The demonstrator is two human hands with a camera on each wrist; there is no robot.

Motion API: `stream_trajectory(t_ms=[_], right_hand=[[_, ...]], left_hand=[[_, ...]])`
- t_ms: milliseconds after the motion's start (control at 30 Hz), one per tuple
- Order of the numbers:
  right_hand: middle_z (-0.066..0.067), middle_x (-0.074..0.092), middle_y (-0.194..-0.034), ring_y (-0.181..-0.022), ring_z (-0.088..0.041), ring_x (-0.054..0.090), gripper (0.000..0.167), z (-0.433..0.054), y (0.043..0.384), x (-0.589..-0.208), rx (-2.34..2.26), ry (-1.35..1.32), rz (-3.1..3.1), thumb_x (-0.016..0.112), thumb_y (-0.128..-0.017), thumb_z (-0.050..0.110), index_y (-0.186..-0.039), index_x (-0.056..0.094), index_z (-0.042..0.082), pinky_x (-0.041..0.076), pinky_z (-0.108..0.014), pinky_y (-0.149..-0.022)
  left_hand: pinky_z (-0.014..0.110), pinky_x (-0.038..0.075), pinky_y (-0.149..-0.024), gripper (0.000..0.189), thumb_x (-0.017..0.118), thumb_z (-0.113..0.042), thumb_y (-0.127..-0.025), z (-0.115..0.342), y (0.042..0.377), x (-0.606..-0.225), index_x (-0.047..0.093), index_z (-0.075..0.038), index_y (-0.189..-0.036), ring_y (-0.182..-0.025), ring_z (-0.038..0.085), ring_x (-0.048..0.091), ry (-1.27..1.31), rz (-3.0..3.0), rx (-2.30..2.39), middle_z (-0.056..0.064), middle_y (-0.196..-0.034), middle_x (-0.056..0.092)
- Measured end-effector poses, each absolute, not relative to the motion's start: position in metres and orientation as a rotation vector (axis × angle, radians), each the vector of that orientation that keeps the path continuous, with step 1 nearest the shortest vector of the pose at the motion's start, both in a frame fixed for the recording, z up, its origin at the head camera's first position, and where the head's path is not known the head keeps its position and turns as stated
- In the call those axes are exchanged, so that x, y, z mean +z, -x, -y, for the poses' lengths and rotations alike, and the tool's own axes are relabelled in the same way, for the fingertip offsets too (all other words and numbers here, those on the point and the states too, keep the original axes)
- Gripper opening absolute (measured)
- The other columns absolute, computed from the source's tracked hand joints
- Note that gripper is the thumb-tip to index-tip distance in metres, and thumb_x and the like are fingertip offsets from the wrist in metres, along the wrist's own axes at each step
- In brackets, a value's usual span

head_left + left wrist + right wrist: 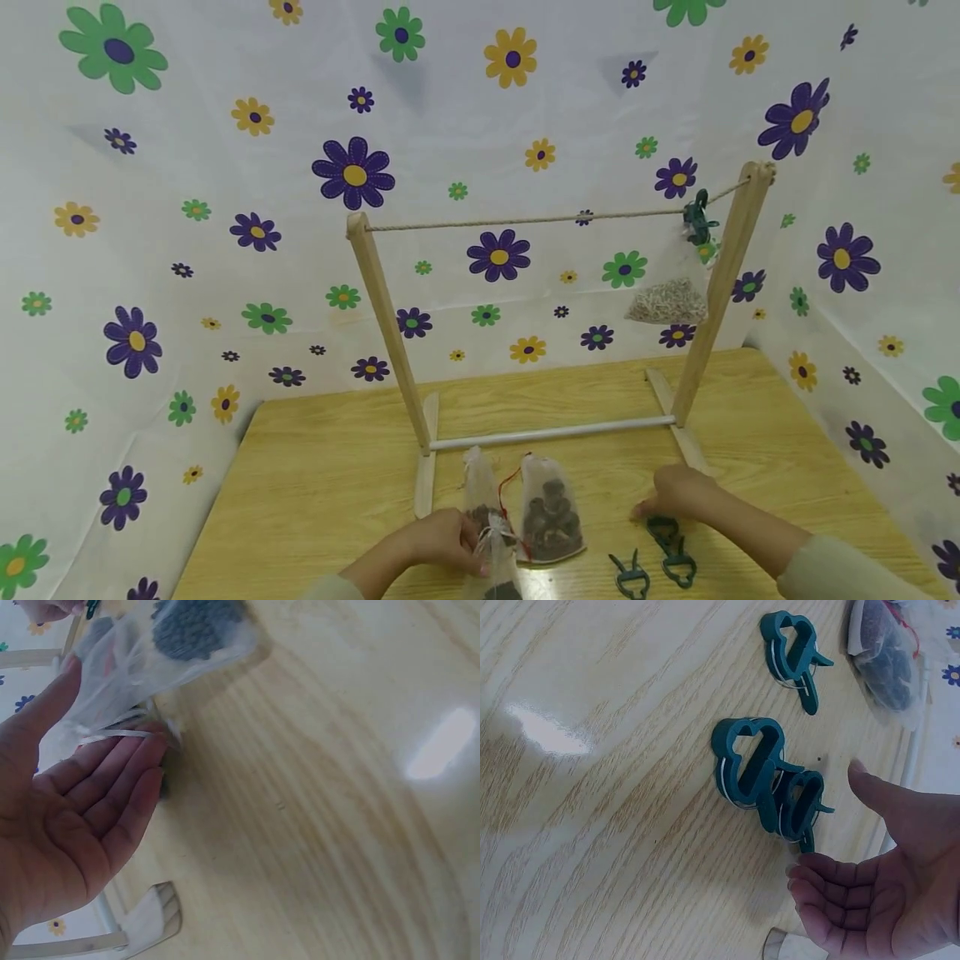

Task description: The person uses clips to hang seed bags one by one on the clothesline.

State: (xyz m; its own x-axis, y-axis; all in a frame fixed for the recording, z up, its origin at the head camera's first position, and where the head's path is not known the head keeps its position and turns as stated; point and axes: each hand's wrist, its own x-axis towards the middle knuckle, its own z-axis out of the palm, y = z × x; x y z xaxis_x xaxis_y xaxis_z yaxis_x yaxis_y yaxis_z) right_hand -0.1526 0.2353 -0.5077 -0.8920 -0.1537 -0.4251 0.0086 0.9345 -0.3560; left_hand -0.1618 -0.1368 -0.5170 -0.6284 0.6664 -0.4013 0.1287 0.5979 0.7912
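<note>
My left hand (446, 537) is at the neck of a sheer drawstring bag (491, 579) with dark contents. In the left wrist view its thumb stands apart from the loosely extended fingers, whose tips touch the bag's white ribbon (120, 735). Close by lie another sheer bag (480, 483) and a bag with dark, round contents and a red cord (551, 517). My right hand (682, 492) is beside several green spring clips (750, 761), its fingers slightly bent and thumb apart. The fingertips are near the closest clip (802, 806); contact is unclear.
A wooden frame (386, 325) with a rope (525, 221) across its top stands on the wooden table (315, 467). A green clip (699, 218) near the right post holds a bag of pale bits (667, 302). Flower-patterned cloth (435, 108) surrounds the table.
</note>
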Motion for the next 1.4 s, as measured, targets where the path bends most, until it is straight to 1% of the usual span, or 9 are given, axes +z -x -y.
stream_trajectory(t_ms=[67,167,433,633,767,933,1000,1133,1400], right_hand=[[-0.003,0.052,-0.068,-0.060,-0.015,0.045,0.048,-0.234,0.153,-0.511,-0.474,0.107,-2.622,0.075,-0.075,0.047,-0.075,0.059,0.002,0.040,-0.028,-0.055],[-0.003,0.053,-0.068,-0.060,-0.015,0.046,0.046,-0.231,0.154,-0.516,-0.448,0.134,-2.635,0.076,-0.075,0.046,-0.074,0.059,0.003,0.042,-0.029,-0.055],[0.002,0.038,-0.056,-0.051,-0.010,0.032,0.044,-0.228,0.156,-0.525,-0.588,0.091,-2.677,0.082,-0.071,0.029,-0.059,0.044,0.011,0.027,-0.022,-0.048],[0.007,0.029,-0.049,-0.045,-0.008,0.026,0.041,-0.230,0.154,-0.526,-0.716,0.132,-2.691,0.072,-0.067,0.018,-0.050,0.035,0.016,0.025,-0.020,-0.044],[0.007,0.023,-0.050,-0.047,-0.008,0.018,0.035,-0.230,0.153,-0.526,-0.746,0.216,-2.698,0.063,-0.060,0.006,-0.052,0.031,0.016,0.020,-0.021,-0.044],[0.001,0.033,-0.055,-0.048,-0.011,0.028,0.028,-0.231,0.156,-0.526,-0.769,0.226,-2.686,0.065,-0.066,-0.007,-0.061,0.042,0.008,0.026,-0.024,-0.047],[0.000,0.039,-0.058,-0.051,-0.012,0.035,0.028,-0.232,0.157,-0.526,-0.773,0.226,-2.695,0.072,-0.070,-0.002,-0.064,0.046,0.006,0.030,-0.023,-0.048],[0.005,0.035,-0.056,-0.052,-0.010,0.032,0.042,-0.238,0.161,-0.529,-0.857,0.243,-2.663,0.084,-0.068,0.014,-0.058,0.043,0.012,0.028,-0.021,-0.050],[0.009,0.033,-0.048,-0.046,-0.006,0.027,0.048,-0.245,0.166,-0.532,-1.047,0.240,-2.410,0.067,-0.086,0.041,-0.055,0.038,0.018,0.027,-0.020,-0.047]], left_hand=[[0.018,0.022,-0.045,0.037,0.077,-0.017,-0.076,0.137,0.159,-0.522,0.046,-0.011,-0.055,-0.045,0.001,0.026,-0.655,-2.096,0.963,-0.011,-0.049,0.038],[0.017,0.021,-0.044,0.038,0.077,-0.015,-0.076,0.137,0.157,-0.528,0.045,-0.015,-0.055,-0.044,0.000,0.025,-0.645,-2.077,0.978,-0.012,-0.048,0.036],[0.018,0.020,-0.045,0.038,0.074,-0.017,-0.079,0.133,0.152,-0.534,0.045,-0.012,-0.056,-0.046,0.001,0.025,-0.660,-2.073,1.043,-0.012,-0.049,0.035],[0.017,0.020,-0.044,0.043,0.072,-0.016,-0.082,0.129,0.150,-0.536,0.038,-0.014,-0.056,-0.045,0.000,0.024,-0.717,-2.105,1.050,-0.013,-0.049,0.032],[0.016,0.020,-0.044,0.044,0.071,-0.014,-0.083,0.126,0.150,-0.536,0.038,-0.012,-0.055,-0.044,-0.001,0.024,-0.735,-2.120,1.055,-0.013,-0.048,0.032],[0.016,0.021,-0.044,0.037,0.069,-0.013,-0.085,0.124,0.148,-0.538,0.048,-0.002,-0.058,-0.043,-0.001,0.025,-0.724,-2.099,1.084,-0.012,-0.047,0.033],[0.017,0.021,-0.044,0.033,0.068,-0.014,-0.086,0.124,0.147,-0.539,0.053,0.001,-0.061,-0.044,0.000,0.025,-0.698,-2.084,1.113,-0.011,-0.048,0.035],[0.019,0.021,-0.045,0.031,0.071,-0.017,-0.085,0.125,0.142,-0.544,0.051,-0.002,-0.065,-0.045,0.003,0.022,-0.616,-2.065,1.159,-0.011,-0.051,0.033],[0.022,0.034,-0.050,0.020,0.075,-0.023,-0.082,0.127,0.128,-0.555,0.062,-0.008,-0.078,-0.052,0.007,0.039,-0.401,-2.033,1.255,-0.008,-0.059,0.047]])
